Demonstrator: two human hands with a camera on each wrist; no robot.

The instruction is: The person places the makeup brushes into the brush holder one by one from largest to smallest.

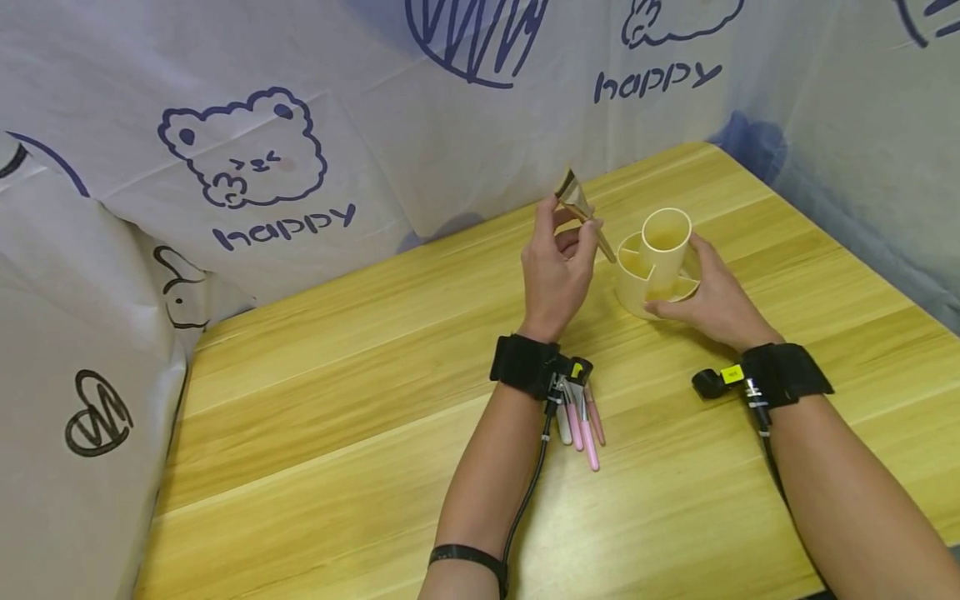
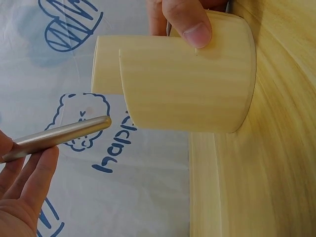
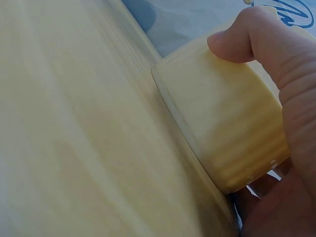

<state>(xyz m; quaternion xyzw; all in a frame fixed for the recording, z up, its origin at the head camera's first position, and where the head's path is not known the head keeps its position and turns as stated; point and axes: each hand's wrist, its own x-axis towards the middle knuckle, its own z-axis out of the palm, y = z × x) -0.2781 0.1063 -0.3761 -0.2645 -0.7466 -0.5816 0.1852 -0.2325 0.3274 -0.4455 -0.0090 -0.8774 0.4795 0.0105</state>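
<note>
My left hand pinches a makeup brush by its gold handle, bristles up and the handle's end slanting down to the right. That handle end points toward the rim of a cream brush holder, just short of it in the left wrist view. The holder has divided compartments and a taller round tube rising from it. My right hand grips the holder round its right side, thumb on the outer wall. In the right wrist view the holder's base meets the table.
Several brushes with pink and white handles lie on the wooden table, partly hidden behind the left wrist's camera. A white cloth with blue drawings hangs along the table's back edge. Cables run down both forearms.
</note>
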